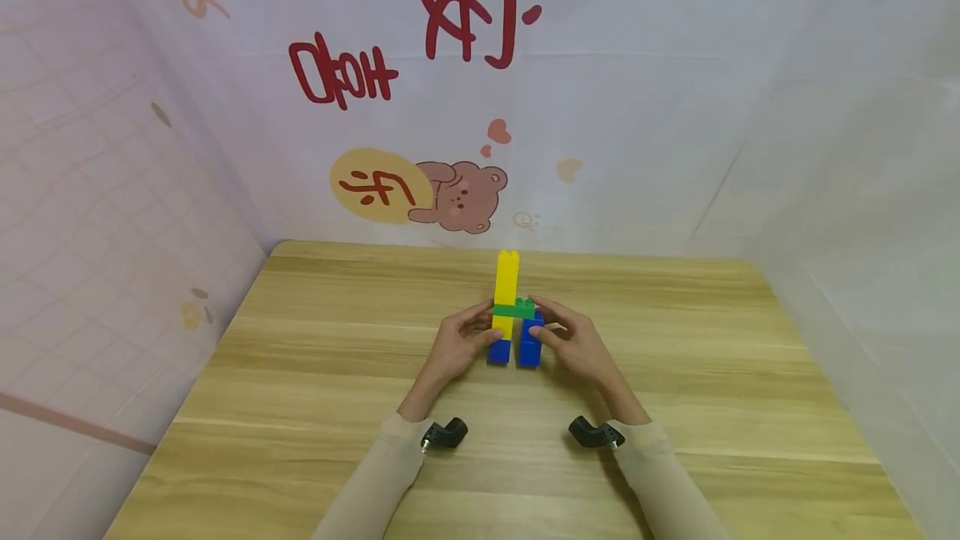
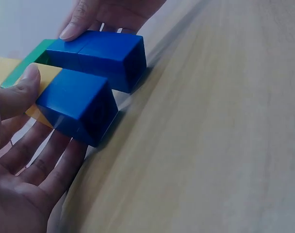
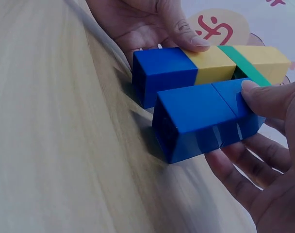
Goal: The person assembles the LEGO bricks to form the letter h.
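A chair-shaped build of toy building blocks stands between my two hands at the middle of the table. Its left column has a blue block below a yellow block. A flat green brick bridges across to two blue blocks forming the right column. Tall yellow blocks rise above the green brick's left end. My left hand pinches the lower yellow block between thumb and fingers. With thumb in front and fingers behind, my right hand grips the right blue column. Hollow undersides show in both wrist views.
The wooden table spreads around the build, with its back edge near a printed white curtain. Black wrist mounts sit at both cuffs. Curtain walls flank the table on either side.
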Demonstrator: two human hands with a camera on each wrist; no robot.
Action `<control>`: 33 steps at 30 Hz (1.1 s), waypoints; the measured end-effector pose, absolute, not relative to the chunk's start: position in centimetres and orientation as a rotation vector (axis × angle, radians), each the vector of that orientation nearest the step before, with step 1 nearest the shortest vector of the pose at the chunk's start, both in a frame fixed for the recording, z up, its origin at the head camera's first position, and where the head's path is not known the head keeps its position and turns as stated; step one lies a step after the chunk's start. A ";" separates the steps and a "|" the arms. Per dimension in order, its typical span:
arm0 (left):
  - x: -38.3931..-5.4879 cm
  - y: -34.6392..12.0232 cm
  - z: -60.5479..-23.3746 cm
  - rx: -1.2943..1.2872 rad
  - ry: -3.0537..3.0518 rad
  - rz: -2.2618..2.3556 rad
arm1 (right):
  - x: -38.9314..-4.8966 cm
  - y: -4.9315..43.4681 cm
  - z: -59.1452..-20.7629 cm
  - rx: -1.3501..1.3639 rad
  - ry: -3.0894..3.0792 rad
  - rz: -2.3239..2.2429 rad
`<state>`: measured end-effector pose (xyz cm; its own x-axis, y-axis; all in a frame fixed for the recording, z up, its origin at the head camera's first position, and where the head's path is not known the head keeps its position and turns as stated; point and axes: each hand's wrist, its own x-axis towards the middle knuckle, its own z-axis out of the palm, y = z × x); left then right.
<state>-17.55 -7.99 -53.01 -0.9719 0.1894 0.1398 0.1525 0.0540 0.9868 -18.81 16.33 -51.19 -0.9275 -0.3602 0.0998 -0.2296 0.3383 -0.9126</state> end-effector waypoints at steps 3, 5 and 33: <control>-17.6 -7.9 -53.2 0.353 2.265 2.105 | -18.9 16.4 -51.4 -0.520 2.477 -1.636; -17.6 -7.9 -53.2 0.336 2.267 2.104 | -19.0 16.4 -51.5 -0.514 2.475 -1.629; -17.1 -7.7 -53.2 0.124 2.539 1.834 | -18.7 16.2 -52.6 -0.401 2.565 -1.531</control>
<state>-17.11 -7.73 -53.18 -0.9968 0.0680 0.0411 0.0604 0.3121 0.9481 -18.72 16.23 -52.58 -0.9566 -0.2903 0.0261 -0.1608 0.4508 -0.8780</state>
